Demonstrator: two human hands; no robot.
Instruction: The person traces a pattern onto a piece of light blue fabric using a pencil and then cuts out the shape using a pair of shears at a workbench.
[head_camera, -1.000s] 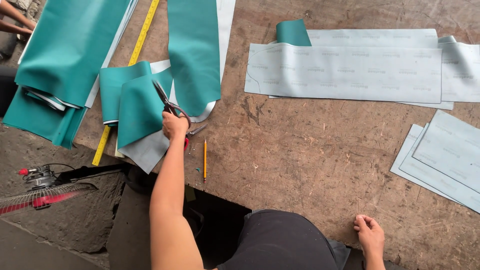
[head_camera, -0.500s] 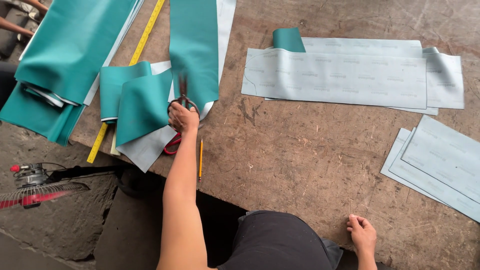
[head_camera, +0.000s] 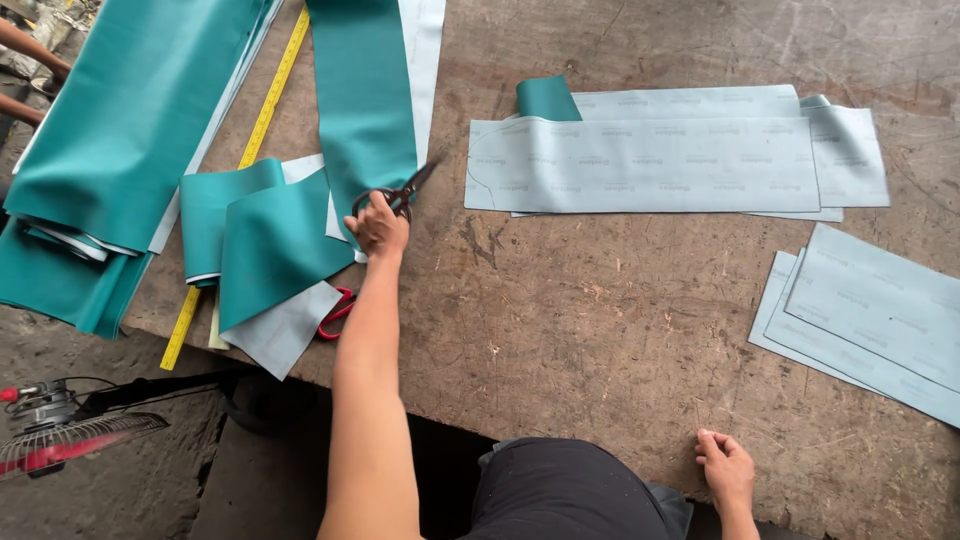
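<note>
Left hand (head_camera: 378, 226) gripping black scissors (head_camera: 400, 192) at teal strip (head_camera: 362, 100), right hand (head_camera: 727, 472) loosely open on table edge (head_camera: 600, 330), red-handled scissors (head_camera: 336, 312) nearby

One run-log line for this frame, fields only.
left hand: grip on dark scissors beside teal strip | right hand: resting on wooden table edge | nearby: red-handled scissors, yellow tape measure

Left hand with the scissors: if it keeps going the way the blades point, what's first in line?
Probably bare table, then the pale grey sheet up-right of the left hand; the black scissors sit beside the teal strip. Depth unclear.
</note>
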